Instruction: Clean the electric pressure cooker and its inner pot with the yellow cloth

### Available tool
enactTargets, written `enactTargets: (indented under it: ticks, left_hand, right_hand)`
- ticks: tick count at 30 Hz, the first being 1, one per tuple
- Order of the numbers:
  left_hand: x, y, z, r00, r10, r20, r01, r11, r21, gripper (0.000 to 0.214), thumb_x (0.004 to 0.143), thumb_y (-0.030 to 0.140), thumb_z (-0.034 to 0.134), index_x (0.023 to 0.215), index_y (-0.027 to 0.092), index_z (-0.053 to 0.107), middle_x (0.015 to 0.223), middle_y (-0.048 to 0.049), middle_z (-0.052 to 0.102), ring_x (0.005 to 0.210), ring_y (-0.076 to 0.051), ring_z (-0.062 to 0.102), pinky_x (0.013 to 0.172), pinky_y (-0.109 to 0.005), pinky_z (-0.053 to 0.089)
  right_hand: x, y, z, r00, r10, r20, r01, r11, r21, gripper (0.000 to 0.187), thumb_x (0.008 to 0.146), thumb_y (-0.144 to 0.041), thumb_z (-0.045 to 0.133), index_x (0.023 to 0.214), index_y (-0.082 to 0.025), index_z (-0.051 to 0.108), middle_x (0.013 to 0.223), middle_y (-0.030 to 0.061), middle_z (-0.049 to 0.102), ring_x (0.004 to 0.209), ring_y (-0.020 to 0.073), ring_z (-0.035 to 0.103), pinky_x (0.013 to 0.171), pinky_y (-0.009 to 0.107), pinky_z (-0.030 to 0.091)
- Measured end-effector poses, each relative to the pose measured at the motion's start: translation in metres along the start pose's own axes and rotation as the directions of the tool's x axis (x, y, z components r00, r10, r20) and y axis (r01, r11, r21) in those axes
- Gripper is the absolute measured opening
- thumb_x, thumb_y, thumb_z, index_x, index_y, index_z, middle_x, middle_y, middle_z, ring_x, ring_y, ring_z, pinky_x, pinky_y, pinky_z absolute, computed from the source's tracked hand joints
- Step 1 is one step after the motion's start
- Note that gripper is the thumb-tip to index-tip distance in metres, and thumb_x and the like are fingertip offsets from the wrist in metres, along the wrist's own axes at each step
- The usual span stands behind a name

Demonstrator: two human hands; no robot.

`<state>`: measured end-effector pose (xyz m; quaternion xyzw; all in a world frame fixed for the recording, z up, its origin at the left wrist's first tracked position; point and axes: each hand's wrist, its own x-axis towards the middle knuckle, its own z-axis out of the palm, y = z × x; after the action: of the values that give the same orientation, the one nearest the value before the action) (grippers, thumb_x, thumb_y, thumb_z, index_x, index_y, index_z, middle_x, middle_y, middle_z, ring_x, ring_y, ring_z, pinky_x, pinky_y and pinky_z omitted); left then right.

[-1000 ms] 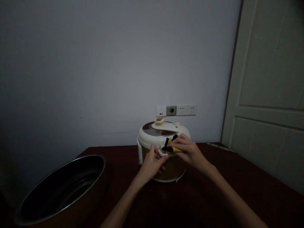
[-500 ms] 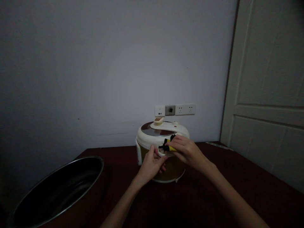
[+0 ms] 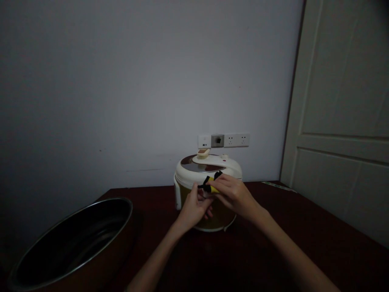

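Observation:
A white and yellow rice cooker [image 3: 197, 170] with a shiny lid stands at the back of the dark table [image 3: 304, 243], below the wall sockets. My right hand [image 3: 232, 194] is closed on a small yellow and black tool [image 3: 210, 185], its tip at the cooker's front latch. My left hand [image 3: 192, 207] is curled against the front of the cooker just under the tool, fingers pinched at the latch; what they grip is hidden.
A large dark metal basin [image 3: 73, 243] sits at the table's left front. A socket strip [image 3: 223, 140] is on the wall behind the cooker. A pale door [image 3: 343, 121] stands at the right.
The tool in my right hand has shifted a little left and up along the cooker's front. My left hand stays at the latch.

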<state>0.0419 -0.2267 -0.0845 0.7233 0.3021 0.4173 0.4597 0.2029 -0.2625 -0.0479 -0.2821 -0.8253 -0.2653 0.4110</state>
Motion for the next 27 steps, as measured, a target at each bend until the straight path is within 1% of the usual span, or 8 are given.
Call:
enactTargets:
  ticks: [8,10,11,13,15,18,21,27]
  left_hand:
    - [-0.001,0.004,-0.001,1.0,0.002,0.025,-0.002,1.0,0.021,0.038,0.078,0.044,0.059,0.082,0.024,0.028,0.056,0.0082,0.055,0.041,-0.011,0.057,0.034,-0.017,0.041]
    - [-0.001,0.002,-0.002,0.999,0.009,0.032,-0.009,1.0,0.015,0.038,0.078,0.045,0.058,0.082,0.024,0.027,0.056,0.0082,0.055,0.041,-0.011,0.057,0.033,-0.017,0.04]
    - [0.0,0.001,-0.002,0.999,0.012,0.039,-0.012,1.0,0.012,0.038,0.079,0.046,0.058,0.082,0.024,0.027,0.056,0.0082,0.055,0.041,-0.011,0.057,0.033,-0.017,0.04]
    - [0.0,-0.001,-0.003,0.998,0.017,0.052,-0.017,1.0,0.002,0.038,0.079,0.047,0.058,0.082,0.024,0.027,0.056,0.0083,0.055,0.04,-0.011,0.057,0.033,-0.016,0.039]
    - [0.001,-0.003,-0.003,0.998,0.021,0.053,-0.021,1.0,-0.014,0.039,0.079,0.048,0.058,0.082,0.024,0.027,0.055,0.0084,0.055,0.039,-0.011,0.057,0.032,-0.016,0.039]
    - [0.001,-0.004,-0.002,0.999,0.031,0.044,-0.029,0.999,-0.043,0.039,0.079,0.048,0.058,0.091,0.023,0.03,0.056,0.0081,0.055,0.039,-0.012,0.057,0.033,-0.017,0.041]
    - [0.0,-0.003,-0.001,0.998,0.041,0.043,-0.039,0.998,-0.051,0.043,0.079,0.048,0.058,0.1,0.022,0.03,0.056,0.0079,0.056,0.039,-0.012,0.057,0.035,-0.018,0.043]
    - [-0.004,0.004,-0.002,0.999,0.01,0.049,-0.009,1.0,-0.019,0.039,0.078,0.048,0.058,0.087,0.024,0.028,0.055,0.0091,0.054,0.039,-0.011,0.056,0.033,-0.016,0.041]
  right_hand:
    - [-0.006,0.019,-0.042,0.963,0.193,0.187,-0.221,0.965,0.142,0.02,0.088,-0.03,0.054,0.076,-0.018,0.064,0.065,0.0013,0.06,0.06,0.0119,0.053,0.057,0.024,0.04]
    - [-0.008,0.024,-0.046,0.964,0.232,0.128,-0.248,0.96,0.132,0.018,0.088,-0.03,0.055,0.079,-0.018,0.064,0.068,0.0018,0.062,0.061,0.0123,0.054,0.057,0.024,0.041]
    - [-0.009,0.025,-0.046,0.964,0.264,0.037,-0.266,0.957,0.118,0.016,0.087,-0.03,0.055,0.083,-0.018,0.065,0.071,0.0028,0.063,0.063,0.0133,0.056,0.058,0.025,0.042]
    - [-0.008,0.025,-0.041,0.925,0.319,-0.207,-0.304,0.947,0.099,0.016,0.087,-0.028,0.055,0.094,-0.019,0.066,0.079,0.0055,0.065,0.071,0.016,0.059,0.063,0.028,0.046]
    - [-0.005,0.02,-0.029,0.897,0.302,-0.322,-0.28,0.953,0.114,0.021,0.087,-0.024,0.054,0.105,-0.019,0.063,0.091,0.0079,0.067,0.082,0.0184,0.061,0.072,0.031,0.048]
    - [0.0,0.011,-0.005,0.98,0.147,-0.137,-0.133,0.985,0.112,0.031,0.087,-0.024,0.055,0.117,-0.022,0.059,0.11,0.0089,0.065,0.104,0.0218,0.058,0.087,0.04,0.046]
    - [-0.001,0.009,0.011,0.998,0.068,0.018,-0.069,0.996,0.065,0.036,0.085,-0.027,0.059,0.121,-0.022,0.057,0.118,0.0094,0.063,0.112,0.0246,0.054,0.092,0.046,0.043]
    - [-0.007,0.021,0.014,0.984,0.146,-0.103,-0.118,0.963,0.244,0.028,0.084,-0.029,0.06,0.111,-0.02,0.062,0.104,0.0085,0.068,0.098,0.0199,0.061,0.084,0.037,0.048]
